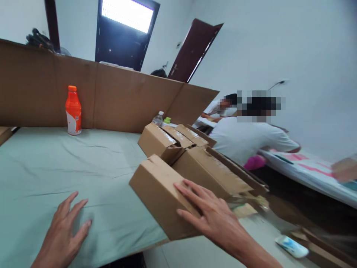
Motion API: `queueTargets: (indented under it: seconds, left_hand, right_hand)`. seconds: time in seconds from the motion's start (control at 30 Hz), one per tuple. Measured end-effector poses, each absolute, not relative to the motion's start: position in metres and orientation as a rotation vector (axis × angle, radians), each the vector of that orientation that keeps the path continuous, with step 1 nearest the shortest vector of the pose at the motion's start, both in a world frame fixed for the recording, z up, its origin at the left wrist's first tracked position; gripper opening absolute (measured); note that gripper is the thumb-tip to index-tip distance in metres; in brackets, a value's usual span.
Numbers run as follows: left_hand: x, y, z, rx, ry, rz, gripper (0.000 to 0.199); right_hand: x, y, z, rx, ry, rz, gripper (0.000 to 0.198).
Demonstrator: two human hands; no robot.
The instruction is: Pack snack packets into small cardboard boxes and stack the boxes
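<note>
My left hand [63, 230] hovers low over the pale green cloth on the table [67, 167], fingers apart and nothing in them. A brown cardboard box [161, 186] lies at the table's right edge, and my right hand [208, 208] touches it. The fingers of that hand are spread over the box's upper face, with the thumb near its front edge. Beside this box sit a longer open-flapped carton [206, 169] and several smaller taped cartons [160, 137]. The underside of my right hand is hidden.
An orange bottle [73, 111] stands before a tall cardboard screen [125, 96]. A clear bottle [158, 118] and a green cap [167, 120] show behind the cartons. At right a person in white [242, 137] sits by another table [312, 167]; a white-blue packet [291, 245] lies lower right.
</note>
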State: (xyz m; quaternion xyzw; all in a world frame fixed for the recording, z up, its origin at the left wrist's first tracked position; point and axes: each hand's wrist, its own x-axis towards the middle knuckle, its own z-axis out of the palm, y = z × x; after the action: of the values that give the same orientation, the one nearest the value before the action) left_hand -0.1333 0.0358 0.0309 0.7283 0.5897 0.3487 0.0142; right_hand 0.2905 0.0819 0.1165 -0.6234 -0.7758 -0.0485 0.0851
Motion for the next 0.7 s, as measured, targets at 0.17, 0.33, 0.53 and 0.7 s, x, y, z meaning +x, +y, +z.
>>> queueTargets:
  seconds: [0.17, 0.33, 0.53, 0.7]
  left_hand:
    - [-0.127, 0.042, -0.017, 2.455, 1.736, 0.953, 0.036]
    - [-0.133, 0.035, -0.034, 2.588, 1.677, 0.980, 0.033]
    - [-0.132, 0.032, -0.033, 2.583, 1.659, 1.037, 0.030]
    - [-0.131, 0.036, -0.026, 2.540, 1.637, 1.017, 0.029]
  right_hand:
    - [0.311, 0.103, 0.116, -2.375, -2.023, -0.300, 0.057]
    - [0.295, 0.134, 0.136, -2.587, -2.018, -0.254, 0.051]
    - [0.291, 0.152, 0.138, -2.630, -1.959, -0.328, 0.044]
    - [0.282, 0.141, 0.133, -2.521, -1.926, -0.511, 0.055]
